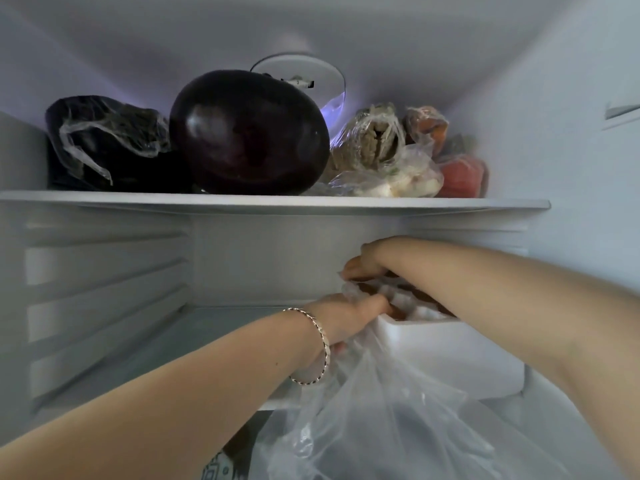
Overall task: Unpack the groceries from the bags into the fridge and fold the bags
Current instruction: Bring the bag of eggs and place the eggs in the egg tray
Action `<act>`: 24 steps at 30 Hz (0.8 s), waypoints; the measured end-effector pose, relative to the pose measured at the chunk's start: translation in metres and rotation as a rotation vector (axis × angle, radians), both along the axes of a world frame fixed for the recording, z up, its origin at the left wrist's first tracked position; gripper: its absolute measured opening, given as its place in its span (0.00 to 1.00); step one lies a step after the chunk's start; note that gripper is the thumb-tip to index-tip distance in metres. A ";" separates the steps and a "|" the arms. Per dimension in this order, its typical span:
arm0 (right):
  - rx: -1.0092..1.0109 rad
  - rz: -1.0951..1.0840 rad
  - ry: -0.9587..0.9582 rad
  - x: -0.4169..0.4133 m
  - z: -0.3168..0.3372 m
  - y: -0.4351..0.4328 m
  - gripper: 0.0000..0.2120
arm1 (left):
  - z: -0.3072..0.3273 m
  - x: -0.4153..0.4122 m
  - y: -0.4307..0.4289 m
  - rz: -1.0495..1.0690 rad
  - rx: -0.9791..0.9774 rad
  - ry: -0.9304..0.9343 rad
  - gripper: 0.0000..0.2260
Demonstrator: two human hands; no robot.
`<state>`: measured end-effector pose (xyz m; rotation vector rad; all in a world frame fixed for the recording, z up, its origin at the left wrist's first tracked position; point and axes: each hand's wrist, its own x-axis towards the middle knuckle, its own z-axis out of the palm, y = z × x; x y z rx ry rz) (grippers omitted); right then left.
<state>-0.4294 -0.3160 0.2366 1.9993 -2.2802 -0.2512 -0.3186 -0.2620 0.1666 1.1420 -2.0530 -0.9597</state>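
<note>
Left hand (pixel 346 322) grips clear plastic bag (pixel 384 417) beside white tray (pixel 450 351) on lower shelf (pixel 166 344). Right hand (pixel 369 261) curls over tray's far end; grasp cannot be told.

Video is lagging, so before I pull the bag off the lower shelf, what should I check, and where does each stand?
1. The left hand grips the clear plastic bag: ok.
2. The right hand is on the far end of the white egg tray, steadying it: cannot tell if it holds anything.
3. The egg tray sits fully on the lower shelf: cannot tell, the bag hides its front.
4. The bag is emptied: cannot tell, folds blur the inside.
5. Bare shelf shows left of the tray: ok.
</note>
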 end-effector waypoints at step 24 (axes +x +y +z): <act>0.027 -0.011 0.145 -0.004 0.001 -0.021 0.11 | 0.005 0.003 0.020 0.123 0.015 -0.150 0.18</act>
